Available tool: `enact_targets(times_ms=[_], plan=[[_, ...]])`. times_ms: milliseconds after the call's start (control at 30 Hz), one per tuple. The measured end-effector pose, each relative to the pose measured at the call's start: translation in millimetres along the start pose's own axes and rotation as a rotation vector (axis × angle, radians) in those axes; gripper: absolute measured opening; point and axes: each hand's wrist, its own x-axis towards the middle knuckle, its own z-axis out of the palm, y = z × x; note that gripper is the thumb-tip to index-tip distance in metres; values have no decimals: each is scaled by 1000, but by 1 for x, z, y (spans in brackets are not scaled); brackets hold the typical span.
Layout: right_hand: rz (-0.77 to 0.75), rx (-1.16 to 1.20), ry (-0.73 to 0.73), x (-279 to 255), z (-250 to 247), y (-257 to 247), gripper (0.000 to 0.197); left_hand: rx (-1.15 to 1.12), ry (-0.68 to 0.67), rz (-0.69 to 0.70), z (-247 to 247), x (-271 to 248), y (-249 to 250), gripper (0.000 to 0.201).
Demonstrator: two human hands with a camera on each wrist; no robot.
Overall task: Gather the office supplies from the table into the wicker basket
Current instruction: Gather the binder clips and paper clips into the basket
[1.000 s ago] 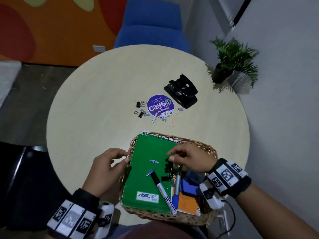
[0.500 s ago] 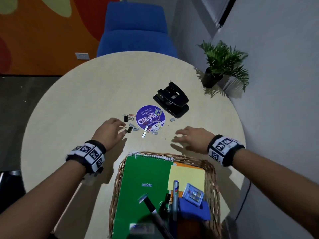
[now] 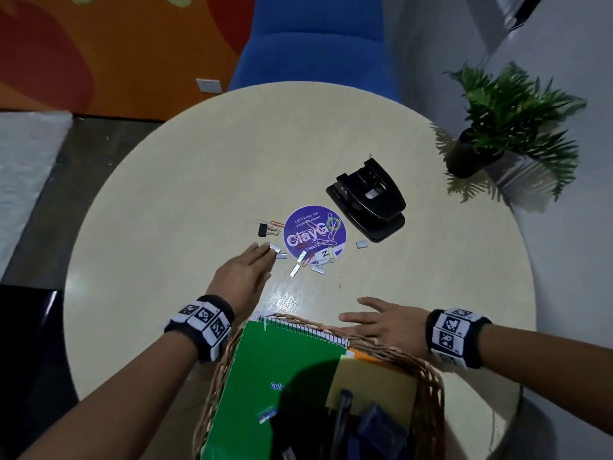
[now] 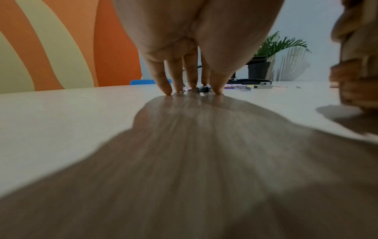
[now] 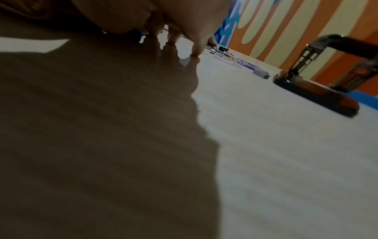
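The wicker basket (image 3: 428,370) sits at the near table edge and holds a green notebook (image 3: 275,370), a yellow pad and pens. Beyond it lie a black hole punch (image 3: 368,200), a purple round sticker (image 3: 314,231) with paper clips, a black binder clip (image 3: 263,230) and several staple strips (image 3: 294,269). My left hand (image 3: 260,257) reaches toward these with straight fingers (image 4: 167,90), tips on the table beside a small dark clip (image 4: 202,89). My right hand (image 3: 355,310) lies flat and empty just past the basket's far rim, with the hole punch (image 5: 327,80) to its right.
A potted plant (image 3: 497,127) stands off the table's right edge by the wall. A blue chair (image 3: 315,41) is behind the round table (image 3: 199,180). The basket's side (image 4: 355,72) is to the right of my left hand.
Both hands left the basket and reached out onto the table. The left hand's fingers uncurled and straightened at the clips. The right hand now sits closer to the basket rim.
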Motion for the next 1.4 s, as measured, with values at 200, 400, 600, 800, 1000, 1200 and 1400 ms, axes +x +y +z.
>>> enact_targets(times_ms=[200,400,600,800,1000,1200,1400], plan=[[30,68,296,3,13,-6,25,-110,103,-200,-6,7,10,22],[192,299,300,14,-12,1,12,-177,38,-295,-18,8,6,26],[106,258,130,21,-27,-2,25,-167,-35,-364,-24,6,2,22],[84,137,81,2,-4,-3,28,-165,13,-344,-15,-12,0,21],[203,402,102,11,-13,-10,24,-191,-1,-325,-11,-22,5,17],[338,581,-30,24,-35,-6,16,-262,-71,-350,-33,-22,11,12],[735,760,255,-8,-68,7,14,-525,1,-187,-85,-59,35,21]])
